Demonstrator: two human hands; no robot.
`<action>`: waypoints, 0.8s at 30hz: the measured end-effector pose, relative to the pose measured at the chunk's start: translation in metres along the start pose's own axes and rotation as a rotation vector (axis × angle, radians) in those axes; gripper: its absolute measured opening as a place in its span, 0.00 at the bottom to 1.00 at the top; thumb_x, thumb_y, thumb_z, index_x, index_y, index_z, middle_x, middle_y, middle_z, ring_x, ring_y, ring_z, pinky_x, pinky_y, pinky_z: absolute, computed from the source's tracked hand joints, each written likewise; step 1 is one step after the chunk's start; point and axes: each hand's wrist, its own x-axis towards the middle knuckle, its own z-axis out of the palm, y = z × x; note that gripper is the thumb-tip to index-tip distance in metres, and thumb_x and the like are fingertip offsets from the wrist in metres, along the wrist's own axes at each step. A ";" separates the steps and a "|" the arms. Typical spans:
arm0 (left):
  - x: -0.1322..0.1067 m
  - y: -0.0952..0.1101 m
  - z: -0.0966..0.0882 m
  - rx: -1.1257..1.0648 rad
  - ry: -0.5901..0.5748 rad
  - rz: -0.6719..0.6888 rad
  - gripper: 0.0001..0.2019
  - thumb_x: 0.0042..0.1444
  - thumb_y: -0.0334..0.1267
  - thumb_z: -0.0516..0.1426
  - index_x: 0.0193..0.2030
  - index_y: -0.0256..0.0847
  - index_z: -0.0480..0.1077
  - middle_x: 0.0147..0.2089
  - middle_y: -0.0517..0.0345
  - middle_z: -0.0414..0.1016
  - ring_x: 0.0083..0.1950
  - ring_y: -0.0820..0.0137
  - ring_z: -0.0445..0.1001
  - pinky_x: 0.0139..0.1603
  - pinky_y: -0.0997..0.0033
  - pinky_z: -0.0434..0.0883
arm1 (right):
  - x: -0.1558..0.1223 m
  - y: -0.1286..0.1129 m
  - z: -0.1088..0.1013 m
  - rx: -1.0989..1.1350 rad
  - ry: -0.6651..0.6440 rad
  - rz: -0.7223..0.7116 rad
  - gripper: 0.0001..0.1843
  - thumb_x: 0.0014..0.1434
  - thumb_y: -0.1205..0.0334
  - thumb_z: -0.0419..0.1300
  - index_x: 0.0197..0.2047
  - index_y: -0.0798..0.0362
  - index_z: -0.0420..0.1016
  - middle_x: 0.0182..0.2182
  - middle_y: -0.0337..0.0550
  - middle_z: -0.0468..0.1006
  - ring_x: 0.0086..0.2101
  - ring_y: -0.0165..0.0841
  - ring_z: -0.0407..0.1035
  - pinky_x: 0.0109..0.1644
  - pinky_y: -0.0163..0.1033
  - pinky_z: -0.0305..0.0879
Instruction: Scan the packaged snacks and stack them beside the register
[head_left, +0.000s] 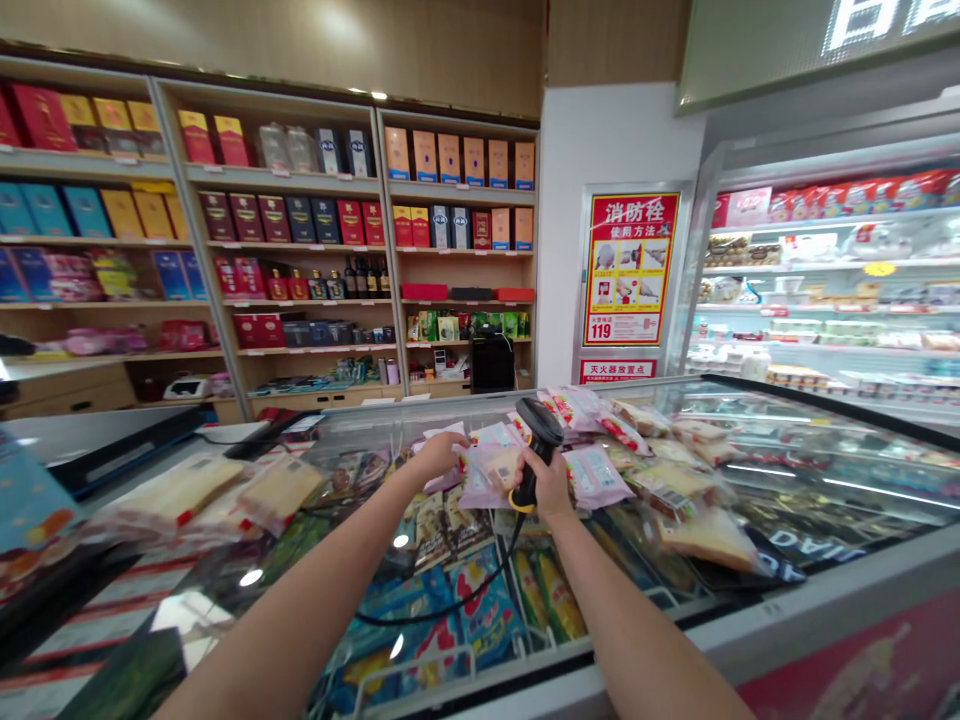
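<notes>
We've got our left hand [437, 458] with its fingers closed over a pink-trimmed packet [484, 480] lying on the glass lid of a chest freezer [817, 460], while our right hand [544, 485] has its fingers wrapped round the grip of a black barcode scanner [538, 437], just beside that packet. More wrapped packets [694, 535] are piled on the glass to the left and right, and the scanner's cord [442, 617] droops toward the near side. Far off are wooden shelves [285, 180] of boxed goods, with a lit fridge case [701, 270] on the right.

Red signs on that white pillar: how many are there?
2: a tall red-and-yellow poster and, directly below it, a small red sign.
</notes>
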 end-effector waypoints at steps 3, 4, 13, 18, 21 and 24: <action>-0.011 0.019 -0.001 0.042 0.024 -0.130 0.18 0.58 0.47 0.52 0.36 0.37 0.78 0.42 0.42 0.80 0.47 0.57 0.77 0.47 0.66 0.69 | -0.002 0.001 0.004 0.017 -0.004 0.033 0.16 0.49 0.52 0.64 0.21 0.52 0.65 0.11 0.33 0.66 0.12 0.28 0.61 0.17 0.34 0.62; -0.015 0.027 0.002 0.084 0.043 -0.153 0.21 0.57 0.52 0.53 0.35 0.36 0.78 0.42 0.40 0.79 0.47 0.56 0.77 0.47 0.65 0.69 | -0.002 0.002 0.004 0.021 -0.013 0.043 0.16 0.49 0.52 0.64 0.21 0.52 0.65 0.11 0.33 0.66 0.12 0.28 0.61 0.17 0.34 0.62; -0.015 0.059 0.019 -0.116 0.122 -0.257 0.02 0.50 0.33 0.59 0.32 0.38 0.72 0.36 0.50 0.78 0.42 0.63 0.76 0.41 0.71 0.68 | -0.004 0.005 0.008 0.091 0.011 0.112 0.19 0.43 0.52 0.68 0.33 0.52 0.66 0.15 0.29 0.67 0.12 0.26 0.61 0.16 0.33 0.63; -0.020 0.012 0.014 -0.722 0.479 -0.360 0.03 0.53 0.35 0.57 0.31 0.40 0.66 0.26 0.62 0.68 0.29 0.72 0.70 0.31 0.74 0.68 | -0.010 0.000 0.012 0.050 -0.067 0.117 0.21 0.42 0.51 0.68 0.34 0.53 0.67 0.16 0.29 0.68 0.13 0.25 0.61 0.16 0.32 0.63; -0.030 -0.020 0.011 -1.036 0.708 -0.464 0.08 0.50 0.40 0.59 0.31 0.40 0.64 0.24 0.65 0.65 0.25 0.73 0.67 0.28 0.74 0.68 | -0.017 -0.002 0.017 0.033 -0.176 0.244 0.21 0.41 0.50 0.68 0.33 0.53 0.66 0.17 0.30 0.68 0.13 0.25 0.61 0.16 0.32 0.63; -0.037 -0.040 0.012 -1.222 0.859 -0.523 0.10 0.47 0.43 0.58 0.31 0.41 0.62 0.24 0.66 0.63 0.24 0.75 0.65 0.27 0.74 0.68 | -0.025 -0.001 0.022 -0.033 -0.345 0.398 0.22 0.42 0.49 0.68 0.35 0.53 0.66 0.17 0.31 0.70 0.13 0.25 0.61 0.16 0.33 0.64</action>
